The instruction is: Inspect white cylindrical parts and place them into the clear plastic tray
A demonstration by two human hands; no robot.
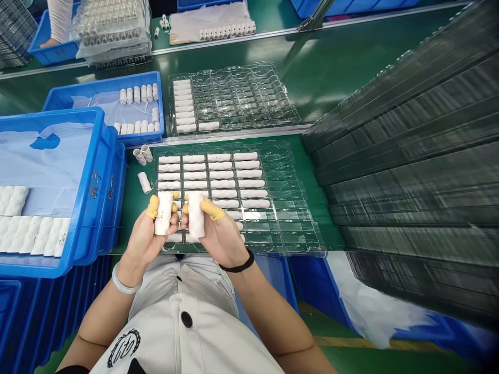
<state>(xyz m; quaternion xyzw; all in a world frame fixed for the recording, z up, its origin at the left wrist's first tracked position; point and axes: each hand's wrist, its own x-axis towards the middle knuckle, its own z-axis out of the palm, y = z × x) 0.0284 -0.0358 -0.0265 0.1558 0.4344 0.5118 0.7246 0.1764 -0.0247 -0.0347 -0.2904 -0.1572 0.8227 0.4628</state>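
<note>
Head cam here: left hand (150, 240) and right hand (218, 236) are both curled around a white cylindrical tube (163, 213) each, with yellow finger cots (153, 206) on, held upright just over a clear blister tray (300, 228). More tubes sit in rows in that tray, around 12 o'clock. Blue plastic crate (93, 171) at 9 o'clock on the green table (130, 228), stacked dark trays (405, 171) at 3 o'clock.

Co-worker's arm (58, 21) cut off by the top edge; blue crate (88, 156) running past the left edge; stacked clear trays (405, 182) blurring toward the right; white cylinders (163, 213) hiding fingers of the left hand (146, 244) and right hand (218, 236); faint markings on the cylinders remaining too small to read.
</note>
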